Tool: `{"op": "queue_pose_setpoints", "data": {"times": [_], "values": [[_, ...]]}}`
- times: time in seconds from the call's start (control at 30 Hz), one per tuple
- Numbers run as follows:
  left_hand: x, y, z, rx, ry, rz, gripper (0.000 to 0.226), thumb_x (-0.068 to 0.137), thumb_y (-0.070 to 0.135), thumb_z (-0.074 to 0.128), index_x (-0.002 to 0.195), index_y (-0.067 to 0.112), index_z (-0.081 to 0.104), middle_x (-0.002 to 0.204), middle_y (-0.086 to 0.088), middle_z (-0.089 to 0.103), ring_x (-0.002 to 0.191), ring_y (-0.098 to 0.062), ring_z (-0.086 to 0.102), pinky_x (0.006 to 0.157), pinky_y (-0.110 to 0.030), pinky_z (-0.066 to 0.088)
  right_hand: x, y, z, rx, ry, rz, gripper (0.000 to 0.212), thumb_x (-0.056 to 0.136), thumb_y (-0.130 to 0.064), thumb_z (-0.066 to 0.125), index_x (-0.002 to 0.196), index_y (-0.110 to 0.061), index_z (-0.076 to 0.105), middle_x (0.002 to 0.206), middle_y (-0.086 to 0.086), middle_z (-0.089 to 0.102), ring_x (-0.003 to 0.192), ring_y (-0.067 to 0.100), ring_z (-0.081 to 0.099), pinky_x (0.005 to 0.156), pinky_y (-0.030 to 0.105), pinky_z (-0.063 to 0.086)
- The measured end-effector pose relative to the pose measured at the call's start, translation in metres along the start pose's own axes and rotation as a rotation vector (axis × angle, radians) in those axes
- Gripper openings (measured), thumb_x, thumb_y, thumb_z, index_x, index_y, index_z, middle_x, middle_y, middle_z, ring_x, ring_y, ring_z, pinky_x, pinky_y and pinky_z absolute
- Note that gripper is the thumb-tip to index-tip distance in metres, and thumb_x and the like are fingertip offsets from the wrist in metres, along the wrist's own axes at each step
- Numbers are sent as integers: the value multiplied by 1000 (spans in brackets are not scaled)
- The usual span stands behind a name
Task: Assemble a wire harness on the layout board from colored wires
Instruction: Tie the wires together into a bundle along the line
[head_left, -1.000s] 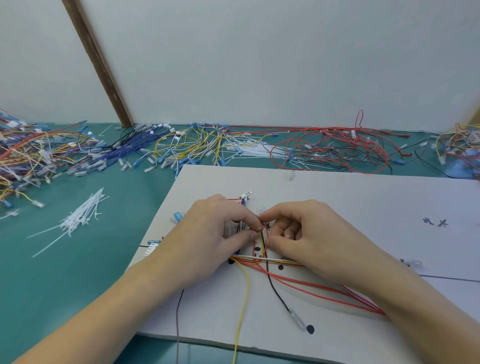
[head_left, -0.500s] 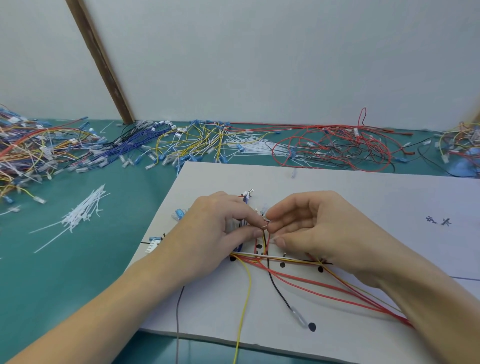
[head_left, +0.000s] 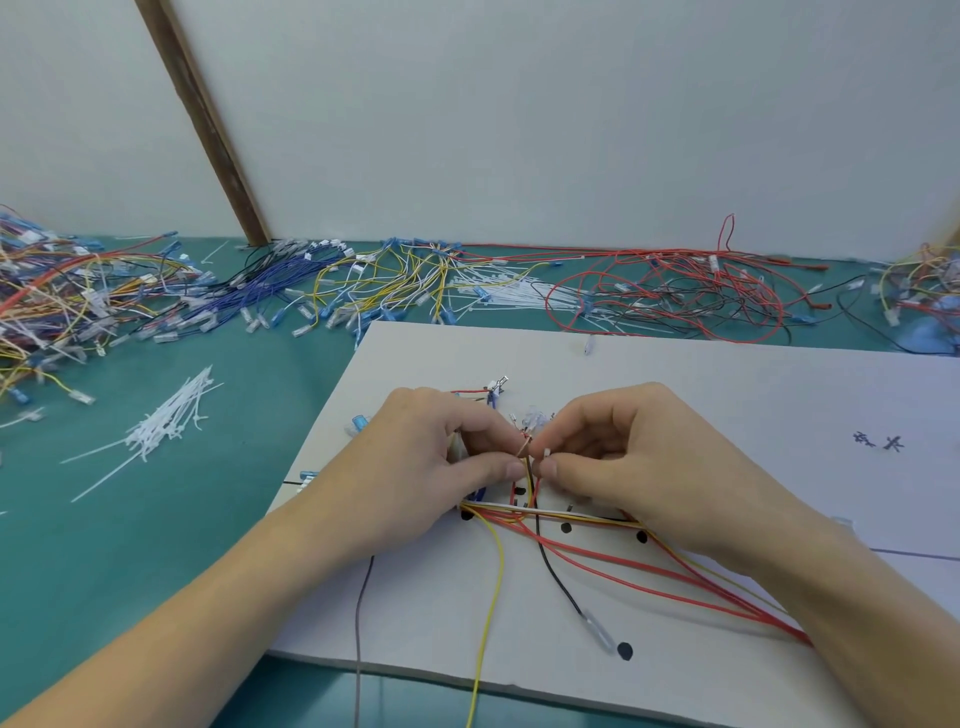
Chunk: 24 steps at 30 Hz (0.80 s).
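White layout board lies flat on the green tabletop, with your hands meeting over its near-left part. Your left hand pinches the upright wire bundle between thumb and forefinger. Your right hand pinches a small white piece just beside that bundle; it looks like a cable tie end, though it is too small to confirm. Red wires, a yellow wire and a black wire fan toward you across the board. Loose cable ties lie well apart to the left.
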<state>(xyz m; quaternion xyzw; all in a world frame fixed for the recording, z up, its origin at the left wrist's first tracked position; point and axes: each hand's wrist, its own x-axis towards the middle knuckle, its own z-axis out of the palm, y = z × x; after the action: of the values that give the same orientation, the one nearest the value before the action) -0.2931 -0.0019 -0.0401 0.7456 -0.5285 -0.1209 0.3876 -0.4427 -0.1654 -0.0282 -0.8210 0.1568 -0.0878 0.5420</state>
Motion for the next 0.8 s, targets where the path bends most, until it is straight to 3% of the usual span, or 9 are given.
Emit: {"op": "queue_pose_setpoints", "data": {"times": [0.07, 0.17, 0.3, 0.4, 0.6, 0.8], "values": [[0, -1, 0, -10, -10, -24, 13, 86, 22, 83, 88, 34, 80, 68, 19, 67, 54, 3, 53, 53, -6, 35, 0, 1, 1, -16, 0, -7, 16, 87, -5, 75, 86, -20, 80, 76, -2, 77, 66, 7, 68, 64, 24, 54], [1, -1, 0, -60, -26, -69, 14, 85, 22, 84, 92, 34, 81, 69, 17, 71, 51, 2, 52, 52, -7, 36, 0, 3, 1, 4, 15, 2, 14, 87, -6, 77, 89, -20, 78, 78, 0, 78, 68, 11, 70, 69, 36, 58], [2, 1, 2, -142, 7, -139, 17, 80, 24, 87, 88, 33, 75, 72, 12, 77, 48, 1, 51, 51, -9, 38, 1, 5, 0, 42, 35, 12, 9, 86, -12, 80, 87, -20, 77, 77, 5, 78, 72, 30, 73, 74, 51, 60], [1, 2, 2, -172, 36, -126, 15, 80, 19, 87, 81, 29, 76, 67, 12, 75, 48, 2, 54, 51, -7, 38, 1, 6, 0, 74, 33, 10, 9, 86, -14, 80, 86, -22, 77, 76, 8, 77, 76, 36, 73, 73, 51, 61], [-2, 4, 5, -76, 95, -57, 15, 82, 19, 85, 83, 33, 81, 58, 18, 65, 49, 2, 53, 50, -4, 34, 3, 9, -1, 77, 23, -3, 11, 88, -12, 79, 86, -22, 77, 76, 8, 77, 72, 30, 74, 72, 44, 62], [-2, 6, 4, -60, 92, -47, 14, 82, 15, 85, 80, 29, 82, 58, 20, 64, 50, 4, 54, 51, -3, 34, 3, 11, 0, 81, 21, -8, 11, 88, -12, 78, 87, -22, 77, 77, 8, 77, 76, 35, 74, 76, 52, 60]]}}
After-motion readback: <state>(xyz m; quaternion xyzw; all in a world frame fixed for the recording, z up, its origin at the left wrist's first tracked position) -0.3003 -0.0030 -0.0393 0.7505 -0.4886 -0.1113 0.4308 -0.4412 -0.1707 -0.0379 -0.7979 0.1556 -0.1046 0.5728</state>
